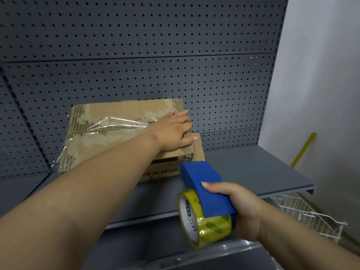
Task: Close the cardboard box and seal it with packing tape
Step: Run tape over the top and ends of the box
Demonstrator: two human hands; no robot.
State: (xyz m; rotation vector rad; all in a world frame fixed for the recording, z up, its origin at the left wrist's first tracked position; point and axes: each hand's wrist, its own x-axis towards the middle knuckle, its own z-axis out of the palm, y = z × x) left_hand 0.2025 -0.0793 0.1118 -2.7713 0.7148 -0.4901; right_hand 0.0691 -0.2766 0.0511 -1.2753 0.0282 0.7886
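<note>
A worn cardboard box [109, 121] lies on the grey shelf [253, 172] against the pegboard, its top flaps folded down. A strip of clear tape [116, 123] runs along the top seam and hangs loose off the left side. My left hand [173, 129] lies flat on the right end of the box top, fingers spread over the edge. My right hand [239, 207] grips a blue tape dispenser [206, 188] with a yellowish roll of packing tape [200, 221], held in front of the box and lower, apart from it.
A grey pegboard wall [155, 55] stands behind the box. A white wire basket [311, 213] hangs below the shelf at the right. A yellow stick [303, 149] leans against the white wall on the right. A lower shelf edge [214, 252] runs beneath the dispenser.
</note>
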